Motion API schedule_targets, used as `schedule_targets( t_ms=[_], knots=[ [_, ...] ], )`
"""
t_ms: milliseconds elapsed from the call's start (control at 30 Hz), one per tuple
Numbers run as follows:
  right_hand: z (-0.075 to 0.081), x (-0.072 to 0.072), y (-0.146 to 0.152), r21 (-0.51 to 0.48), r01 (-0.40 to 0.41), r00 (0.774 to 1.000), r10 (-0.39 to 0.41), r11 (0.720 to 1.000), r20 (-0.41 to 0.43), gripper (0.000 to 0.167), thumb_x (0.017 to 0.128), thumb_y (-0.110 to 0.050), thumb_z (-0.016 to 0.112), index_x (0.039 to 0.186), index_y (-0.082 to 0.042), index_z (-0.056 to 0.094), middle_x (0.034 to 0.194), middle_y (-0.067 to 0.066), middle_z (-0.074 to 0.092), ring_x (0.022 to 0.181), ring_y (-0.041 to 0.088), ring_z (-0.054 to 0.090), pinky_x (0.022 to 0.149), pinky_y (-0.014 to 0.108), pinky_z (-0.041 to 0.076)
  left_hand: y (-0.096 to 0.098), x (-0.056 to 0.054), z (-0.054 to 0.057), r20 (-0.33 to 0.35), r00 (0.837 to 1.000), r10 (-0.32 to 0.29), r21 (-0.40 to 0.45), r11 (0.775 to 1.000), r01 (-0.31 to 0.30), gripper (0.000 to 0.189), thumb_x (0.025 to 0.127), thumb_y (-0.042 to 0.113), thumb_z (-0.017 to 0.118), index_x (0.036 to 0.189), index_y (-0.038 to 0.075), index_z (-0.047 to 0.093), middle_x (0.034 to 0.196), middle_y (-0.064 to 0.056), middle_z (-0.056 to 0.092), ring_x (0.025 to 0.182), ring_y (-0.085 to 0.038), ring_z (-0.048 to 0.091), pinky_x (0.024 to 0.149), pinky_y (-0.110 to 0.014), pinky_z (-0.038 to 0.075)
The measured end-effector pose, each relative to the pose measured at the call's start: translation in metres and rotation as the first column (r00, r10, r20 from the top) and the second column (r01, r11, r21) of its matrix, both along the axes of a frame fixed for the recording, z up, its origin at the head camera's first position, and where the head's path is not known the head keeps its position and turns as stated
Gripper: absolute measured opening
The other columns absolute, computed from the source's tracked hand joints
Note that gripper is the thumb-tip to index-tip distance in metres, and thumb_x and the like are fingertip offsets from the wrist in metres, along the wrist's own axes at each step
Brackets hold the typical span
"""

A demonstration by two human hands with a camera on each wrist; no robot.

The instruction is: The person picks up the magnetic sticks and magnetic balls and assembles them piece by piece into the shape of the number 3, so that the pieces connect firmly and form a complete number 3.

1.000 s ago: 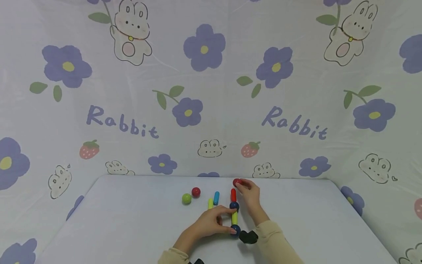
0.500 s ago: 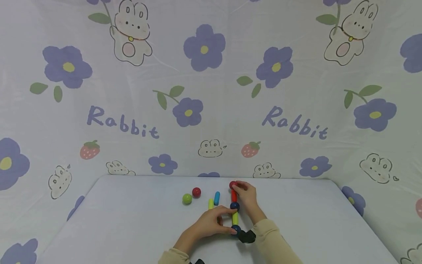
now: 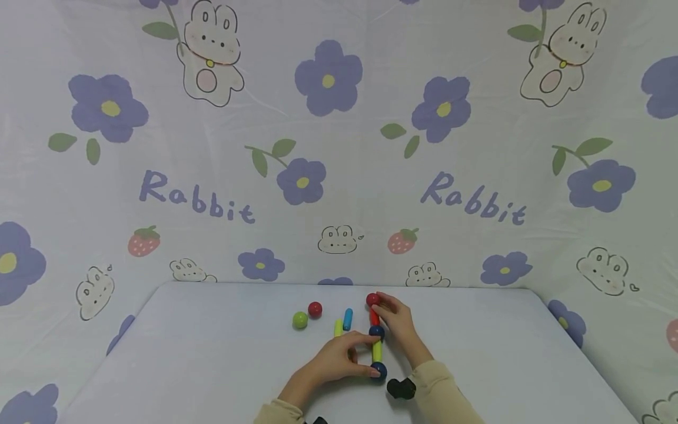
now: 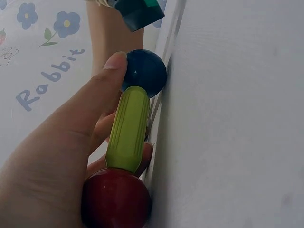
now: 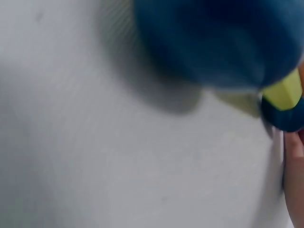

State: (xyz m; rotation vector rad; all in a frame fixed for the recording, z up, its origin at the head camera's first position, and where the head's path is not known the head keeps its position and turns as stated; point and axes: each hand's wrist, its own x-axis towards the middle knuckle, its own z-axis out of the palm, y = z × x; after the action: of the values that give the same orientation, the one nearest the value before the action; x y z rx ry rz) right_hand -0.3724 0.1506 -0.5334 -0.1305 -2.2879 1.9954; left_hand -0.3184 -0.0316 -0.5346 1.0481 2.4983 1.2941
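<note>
A row of toy balls and rods stands in front of me: a red ball (image 3: pixel 373 300), a red rod (image 3: pixel 375 317), a blue ball (image 3: pixel 376 333), a yellow-green rod (image 3: pixel 376 352) and a lower blue ball (image 3: pixel 378 371). My left hand (image 3: pixel 339 356) spans the lower part, index fingertip at the upper blue ball and thumb on the lower one. With thumb and fingers, my right hand (image 3: pixel 397 315) pinches the red ball at the red rod's far end. In the left wrist view, a yellow-green rod (image 4: pixel 127 128) links a blue ball (image 4: pixel 146 73) to a dark red ball (image 4: pixel 116 199).
On the white table (image 3: pixel 212 347), left of the row, lie a blue rod (image 3: pixel 347 319) and another yellow-green rod (image 3: pixel 338 327), partly hidden by my left hand. Farther left are a green ball (image 3: pixel 300 320) and a second red ball (image 3: pixel 315 310). A rabbit-print cloth (image 3: pixel 365 147) hangs behind.
My right hand has brought the red ball left and down onto the far end of the red rod, where a gap showed before. The left hand has stayed in place.
</note>
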Motion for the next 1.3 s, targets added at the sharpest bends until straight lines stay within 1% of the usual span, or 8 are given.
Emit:
schedule_targets(
  t_ms=[133, 267, 367, 467, 600, 733, 867, 1300],
  knots=[
    [-0.004, 0.001, 0.003, -0.026, -0.028, 0.999, 0.027, 0.999, -0.027, 0.042, 0.083, -0.016, 0.064, 0.124, -0.010, 0.053, 0.123, 0.012, 0.052, 0.113, 0.023, 0.048, 0.090, 0.038, 0.038, 0.000, -0.002, 0.000, -0.042, 0.999, 0.020, 0.054, 0.998, -0.017, 0.066, 0.066, 0.051, 0.071, 0.124, 0.024, 0.053, 0.105, 0.008, 0.057, 0.066, -0.009, 0.053, 0.057, -0.023, 0.045],
    [-0.005, 0.002, 0.004, -0.033, -0.046, 0.998, 0.044, 0.998, -0.050, 0.043, 0.083, -0.015, 0.064, 0.124, -0.009, 0.052, 0.124, 0.012, 0.051, 0.113, 0.023, 0.047, 0.090, 0.038, 0.038, -0.001, -0.006, 0.001, -0.148, 0.980, 0.133, 0.084, 0.989, -0.121, 0.058, 0.069, 0.050, 0.070, 0.119, 0.024, 0.056, 0.105, 0.010, 0.058, 0.081, -0.007, 0.051, 0.066, -0.023, 0.045],
    [-0.006, 0.002, 0.004, -0.031, -0.053, 0.997, 0.051, 0.998, -0.063, 0.044, 0.083, -0.016, 0.064, 0.125, -0.009, 0.052, 0.124, 0.012, 0.050, 0.114, 0.024, 0.047, 0.090, 0.038, 0.038, -0.002, -0.011, 0.004, -0.270, 0.931, 0.244, 0.111, 0.969, -0.222, 0.049, 0.073, 0.042, 0.070, 0.117, 0.024, 0.057, 0.106, 0.009, 0.055, 0.089, -0.008, 0.048, 0.073, -0.025, 0.044],
    [-0.007, 0.001, 0.005, -0.029, -0.050, 0.997, 0.048, 0.998, -0.060, 0.044, 0.083, -0.017, 0.065, 0.125, -0.011, 0.052, 0.125, 0.010, 0.050, 0.114, 0.022, 0.047, 0.090, 0.036, 0.039, -0.004, -0.017, 0.006, -0.356, 0.864, 0.355, 0.143, 0.935, -0.325, 0.045, 0.076, 0.033, 0.071, 0.117, 0.022, 0.057, 0.108, 0.005, 0.053, 0.097, -0.012, 0.047, 0.081, -0.030, 0.044],
    [-0.009, 0.001, 0.004, -0.026, -0.043, 0.997, 0.042, 0.999, -0.060, 0.043, 0.082, -0.019, 0.065, 0.124, -0.014, 0.054, 0.125, 0.007, 0.051, 0.113, 0.020, 0.047, 0.090, 0.035, 0.039, -0.004, -0.025, 0.005, -0.346, 0.814, 0.467, 0.135, 0.883, -0.449, 0.047, 0.077, 0.028, 0.071, 0.120, 0.019, 0.055, 0.114, 0.002, 0.048, 0.107, -0.016, 0.045, 0.088, -0.033, 0.041],
    [-0.012, 0.001, 0.005, -0.025, -0.045, 0.996, 0.043, 0.999, -0.075, 0.045, 0.082, -0.020, 0.066, 0.124, -0.012, 0.054, 0.125, 0.008, 0.051, 0.113, 0.021, 0.048, 0.090, 0.035, 0.039, -0.003, -0.032, 0.001, -0.278, 0.816, 0.507, 0.060, 0.857, -0.511, 0.052, 0.076, 0.030, 0.072, 0.122, 0.016, 0.053, 0.115, 0.000, 0.046, 0.107, -0.015, 0.046, 0.088, -0.032, 0.041],
    [-0.013, 0.002, 0.005, -0.034, -0.044, 0.996, 0.041, 0.998, -0.077, 0.046, 0.081, -0.021, 0.067, 0.124, -0.011, 0.053, 0.124, 0.008, 0.052, 0.113, 0.020, 0.048, 0.089, 0.035, 0.039, -0.001, -0.036, -0.001, -0.241, 0.831, 0.502, -0.007, 0.855, -0.519, 0.055, 0.075, 0.032, 0.072, 0.123, 0.014, 0.052, 0.114, -0.001, 0.047, 0.105, -0.016, 0.048, 0.087, -0.031, 0.041],
    [-0.015, 0.003, 0.006, -0.069, -0.045, 0.997, 0.040, 0.997, -0.070, 0.048, 0.082, -0.021, 0.066, 0.126, -0.011, 0.051, 0.124, 0.005, 0.052, 0.113, 0.018, 0.047, 0.091, 0.034, 0.038, 0.002, -0.040, -0.004, -0.151, 0.835, 0.530, -0.051, 0.839, -0.542, 0.047, 0.074, 0.020, 0.075, 0.115, 0.012, 0.055, 0.094, 0.002, 0.052, 0.087, -0.011, 0.050, 0.076, -0.028, 0.045]
  ],
)
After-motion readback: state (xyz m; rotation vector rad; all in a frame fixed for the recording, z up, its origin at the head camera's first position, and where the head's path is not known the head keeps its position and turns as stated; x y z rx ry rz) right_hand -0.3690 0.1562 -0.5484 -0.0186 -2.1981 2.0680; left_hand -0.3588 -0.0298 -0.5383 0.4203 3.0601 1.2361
